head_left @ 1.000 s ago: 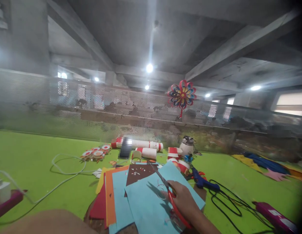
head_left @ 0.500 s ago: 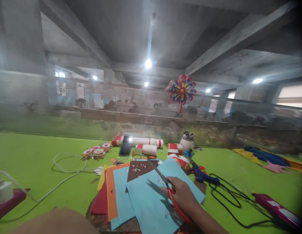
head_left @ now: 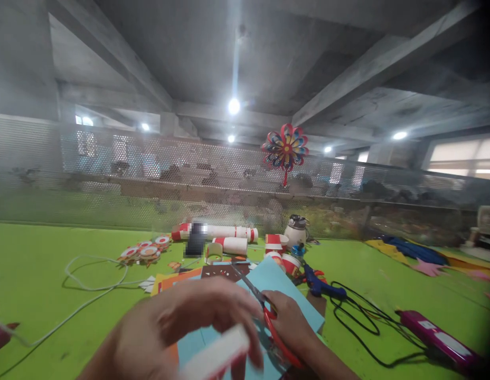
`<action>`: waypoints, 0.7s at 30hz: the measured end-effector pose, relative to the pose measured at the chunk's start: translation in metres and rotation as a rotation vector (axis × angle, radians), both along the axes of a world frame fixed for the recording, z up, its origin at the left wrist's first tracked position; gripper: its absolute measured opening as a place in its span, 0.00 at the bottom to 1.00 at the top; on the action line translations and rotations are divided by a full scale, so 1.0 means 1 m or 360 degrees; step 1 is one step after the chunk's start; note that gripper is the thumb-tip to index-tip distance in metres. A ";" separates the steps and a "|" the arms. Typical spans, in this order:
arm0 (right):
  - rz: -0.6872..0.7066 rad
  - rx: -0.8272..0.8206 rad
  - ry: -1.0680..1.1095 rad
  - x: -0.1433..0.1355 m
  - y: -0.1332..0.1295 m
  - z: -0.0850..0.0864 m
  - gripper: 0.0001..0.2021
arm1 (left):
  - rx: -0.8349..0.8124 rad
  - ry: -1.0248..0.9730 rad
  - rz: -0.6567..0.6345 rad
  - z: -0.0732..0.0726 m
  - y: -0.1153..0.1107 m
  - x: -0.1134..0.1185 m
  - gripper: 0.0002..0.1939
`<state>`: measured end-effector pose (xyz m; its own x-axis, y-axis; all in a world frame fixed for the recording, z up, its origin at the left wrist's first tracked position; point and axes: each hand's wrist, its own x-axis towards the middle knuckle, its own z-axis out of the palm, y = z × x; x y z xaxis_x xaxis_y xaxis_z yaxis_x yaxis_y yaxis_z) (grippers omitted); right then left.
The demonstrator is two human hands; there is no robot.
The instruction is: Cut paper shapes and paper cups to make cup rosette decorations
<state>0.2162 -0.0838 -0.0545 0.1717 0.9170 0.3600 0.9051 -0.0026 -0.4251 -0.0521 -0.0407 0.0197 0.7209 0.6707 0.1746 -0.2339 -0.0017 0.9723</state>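
Note:
My left hand (head_left: 189,316) is raised close to the camera, blurred, its fingers curled round a white and red object (head_left: 215,356) that I cannot make out clearly. On the right, my right hand (head_left: 286,316) grips the red handles of a pair of scissors (head_left: 276,338), whose dark blades point away and to the left. Under both hands lie light blue paper sheets (head_left: 282,285), with orange paper (head_left: 171,281) and brown paper (head_left: 217,271) bearing white scraps partly showing. My left hand hides much of the stack.
White and red paper tubes (head_left: 229,246), cups (head_left: 291,264) and a jar (head_left: 295,230) stand behind the paper. A blue glue gun (head_left: 322,285) with black cable and a purple power strip (head_left: 439,335) lie right. A white cable (head_left: 86,301) curls left.
My left hand has come up into view over the paper, holding the white and red object. My right hand still holds the scissors. The view has shifted slightly to the right.

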 end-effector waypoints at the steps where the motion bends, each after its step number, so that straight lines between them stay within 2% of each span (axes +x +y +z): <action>1: 0.0005 -0.0003 0.0010 0.000 0.000 0.000 0.14 | 0.0093 -0.0002 -0.0213 0.011 0.009 0.011 0.26; 3: 0.0022 -0.0002 0.0043 0.001 0.001 0.001 0.14 | 0.0284 -0.0044 -0.0528 0.023 0.026 0.031 0.26; 6: 0.0062 0.0019 0.0114 0.003 0.002 0.002 0.14 | 0.0296 0.0035 -0.0397 0.018 0.046 0.050 0.20; 10: 0.0072 0.0000 0.0260 0.004 0.003 0.005 0.13 | 0.0266 0.0045 -0.0082 -0.003 0.062 0.052 0.22; 13: 0.0091 -0.0007 0.0389 0.005 0.004 0.005 0.13 | 0.0154 0.0045 0.0079 -0.010 0.069 0.051 0.27; 17: 0.0086 -0.0029 0.0439 0.011 0.007 0.001 0.16 | 0.0075 -0.0001 0.0148 -0.011 0.074 0.052 0.31; 21: 0.0152 -0.0081 0.0608 0.016 0.012 0.003 0.22 | 0.0001 -0.0013 0.0133 -0.012 0.076 0.050 0.32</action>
